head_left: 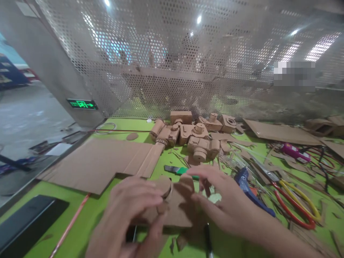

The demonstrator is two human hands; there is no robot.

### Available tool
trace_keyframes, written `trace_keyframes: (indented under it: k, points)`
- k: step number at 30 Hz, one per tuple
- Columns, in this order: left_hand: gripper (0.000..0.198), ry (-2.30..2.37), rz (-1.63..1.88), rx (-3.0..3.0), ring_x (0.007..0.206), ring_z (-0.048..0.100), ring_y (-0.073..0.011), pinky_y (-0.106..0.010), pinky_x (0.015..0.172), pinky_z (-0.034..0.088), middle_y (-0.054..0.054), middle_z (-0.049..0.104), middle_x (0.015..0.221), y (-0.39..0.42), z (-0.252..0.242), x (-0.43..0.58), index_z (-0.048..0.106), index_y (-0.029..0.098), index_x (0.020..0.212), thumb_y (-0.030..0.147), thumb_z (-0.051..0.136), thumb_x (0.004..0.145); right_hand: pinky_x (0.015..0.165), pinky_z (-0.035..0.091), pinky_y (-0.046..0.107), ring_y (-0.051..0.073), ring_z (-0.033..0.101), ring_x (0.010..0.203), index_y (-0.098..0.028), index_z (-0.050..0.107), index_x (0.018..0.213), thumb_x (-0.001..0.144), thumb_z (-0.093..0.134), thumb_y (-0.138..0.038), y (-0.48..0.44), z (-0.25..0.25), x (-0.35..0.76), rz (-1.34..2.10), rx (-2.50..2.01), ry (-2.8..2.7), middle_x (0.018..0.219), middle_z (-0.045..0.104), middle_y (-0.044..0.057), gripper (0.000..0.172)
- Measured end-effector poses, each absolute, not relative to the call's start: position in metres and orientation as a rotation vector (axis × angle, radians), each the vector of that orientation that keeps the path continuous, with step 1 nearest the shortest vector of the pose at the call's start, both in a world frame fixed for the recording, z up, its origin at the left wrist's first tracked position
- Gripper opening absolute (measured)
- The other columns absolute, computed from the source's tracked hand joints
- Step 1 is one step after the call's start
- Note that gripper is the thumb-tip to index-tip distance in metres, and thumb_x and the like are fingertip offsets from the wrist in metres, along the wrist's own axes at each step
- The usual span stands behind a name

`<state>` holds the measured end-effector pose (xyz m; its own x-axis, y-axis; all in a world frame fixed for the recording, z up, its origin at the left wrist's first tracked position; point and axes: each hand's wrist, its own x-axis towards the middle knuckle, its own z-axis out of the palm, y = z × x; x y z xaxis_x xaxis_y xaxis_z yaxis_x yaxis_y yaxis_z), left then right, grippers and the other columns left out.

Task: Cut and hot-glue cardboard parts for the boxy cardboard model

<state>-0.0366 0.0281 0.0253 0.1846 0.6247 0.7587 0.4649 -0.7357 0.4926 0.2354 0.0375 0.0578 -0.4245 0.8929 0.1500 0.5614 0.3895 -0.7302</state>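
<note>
A flat cardboard piece (177, 211) with a round cardboard disc (162, 184) and a rounded tab (187, 181) lies between my hands. My left hand (131, 215) is closed on its left side, thumb and fingers near the disc. My right hand (224, 195) curls at its right edge, with the index finger at the tab and the thumb lower down. Exact finger contact is partly blurred. Just behind the piece lies a green-handled utility knife (180, 170). A black pen (208, 240) lies in front of my right hand.
Several cardboard model cameras (193, 132) stand at the back. A large cardboard sheet (99, 161) covers the left side. On the right are red-and-yellow-handled scissors (292, 200), a blue tool (249, 193), a purple tool (295, 152) and scraps. A dark box-like object (32, 225) sits front left.
</note>
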Motion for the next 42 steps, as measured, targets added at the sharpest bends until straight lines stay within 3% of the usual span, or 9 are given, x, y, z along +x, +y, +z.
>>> trace_keyframes:
  k: [2, 5, 9, 15, 21, 24, 28, 34, 42]
  points:
    - [0.037, 1.064, 1.658, 2.418, 0.1, 0.072, -0.0234, -0.045, 0.111, 0.054, 0.003, 0.079, 0.095, 0.022, 0.024, -0.031, 0.074, 0.029, 0.106, -0.001, 0.073, 0.085, 0.097, 0.061, 0.035, 0.023, 0.075, 0.11, -0.038, 0.068, 0.144, 0.105, 0.075, -0.032, 0.027, 0.065, 0.229, 0.915, -1.052, -2.064, 0.132, 0.079, 0.003, 0.04]
    - [0.033, 0.966, 1.552, 2.606, 0.092, 0.075, -0.0212, -0.044, 0.114, 0.053, 0.007, 0.082, 0.09, 0.016, 0.02, -0.027, 0.077, 0.032, 0.105, 0.002, 0.073, 0.092, 0.075, 0.061, 0.024, 0.017, 0.075, 0.083, -0.03, 0.08, 0.123, 0.1, 0.081, -0.029, 0.017, 0.073, 0.215, 1.229, -0.987, -1.928, 0.101, 0.084, 0.0, 0.023]
    - [0.025, 0.993, 1.415, 2.626, 0.1, 0.074, -0.0204, -0.041, 0.12, 0.05, 0.003, 0.08, 0.099, 0.017, 0.022, -0.028, 0.077, 0.028, 0.11, 0.008, 0.078, 0.096, 0.068, 0.06, 0.023, 0.017, 0.076, 0.076, -0.023, 0.082, 0.097, 0.097, 0.081, -0.029, 0.021, 0.072, 0.206, 1.378, -1.142, -1.758, 0.086, 0.084, 0.002, 0.007]
    - [0.056, 1.338, 1.238, 2.441, 0.139, 0.062, -0.0378, -0.06, 0.12, 0.051, -0.013, 0.061, 0.15, 0.035, 0.03, -0.044, 0.054, 0.029, 0.151, 0.034, 0.072, 0.099, 0.084, 0.063, 0.03, 0.018, 0.08, 0.091, -0.024, 0.081, 0.102, 0.104, 0.07, -0.029, 0.053, 0.059, 0.218, 1.211, -1.329, -1.616, 0.097, 0.085, 0.003, 0.013]
    - [0.058, 1.527, 0.897, 1.876, 0.126, 0.076, -0.0377, -0.057, 0.104, 0.065, -0.01, 0.077, 0.141, 0.054, 0.017, -0.046, 0.057, 0.033, 0.147, 0.063, 0.071, 0.098, 0.084, 0.063, 0.035, 0.021, 0.079, 0.093, -0.022, 0.079, 0.104, 0.101, 0.072, -0.028, 0.069, 0.045, 0.224, 1.175, -1.411, -1.618, 0.1, 0.085, 0.004, 0.01]
    - [0.051, 1.477, 0.88, 1.879, 0.119, 0.08, -0.0346, -0.048, 0.097, 0.069, -0.009, 0.08, 0.134, 0.051, 0.016, -0.041, 0.065, 0.032, 0.137, 0.063, 0.072, 0.097, 0.081, 0.06, 0.036, 0.021, 0.077, 0.09, -0.023, 0.078, 0.105, 0.103, 0.071, -0.031, 0.067, 0.044, 0.225, 1.122, -1.436, -1.651, 0.097, 0.083, 0.003, 0.01]
    - [0.046, 1.408, 0.885, 1.95, 0.12, 0.078, -0.0354, -0.048, 0.095, 0.07, -0.011, 0.077, 0.136, 0.04, 0.013, -0.038, 0.065, 0.032, 0.137, 0.049, 0.075, 0.096, 0.078, 0.057, 0.035, 0.021, 0.074, 0.089, -0.025, 0.078, 0.099, 0.103, 0.072, -0.031, 0.064, 0.049, 0.226, 1.055, -1.476, -1.709, 0.096, 0.082, 0.002, 0.01]
    - [0.073, 1.219, 0.807, 2.062, 0.128, 0.075, -0.0386, -0.053, 0.099, 0.07, -0.013, 0.071, 0.145, 0.035, 0.002, -0.036, 0.049, 0.037, 0.151, 0.041, 0.088, 0.089, 0.081, 0.056, 0.041, 0.026, 0.074, 0.095, -0.028, 0.082, 0.098, 0.102, 0.071, -0.034, 0.064, 0.049, 0.229, 0.952, -1.521, -1.796, 0.103, 0.083, 0.004, 0.013]
    - [0.08, 1.171, 0.806, 2.068, 0.116, 0.079, -0.034, -0.048, 0.096, 0.071, -0.006, 0.073, 0.134, 0.039, 0.003, -0.035, 0.046, 0.043, 0.146, 0.035, 0.094, 0.083, 0.094, 0.054, 0.049, 0.031, 0.072, 0.106, -0.029, 0.085, 0.102, 0.103, 0.072, -0.036, 0.068, 0.042, 0.234, 0.806, -1.491, -1.901, 0.113, 0.081, 0.007, 0.015]
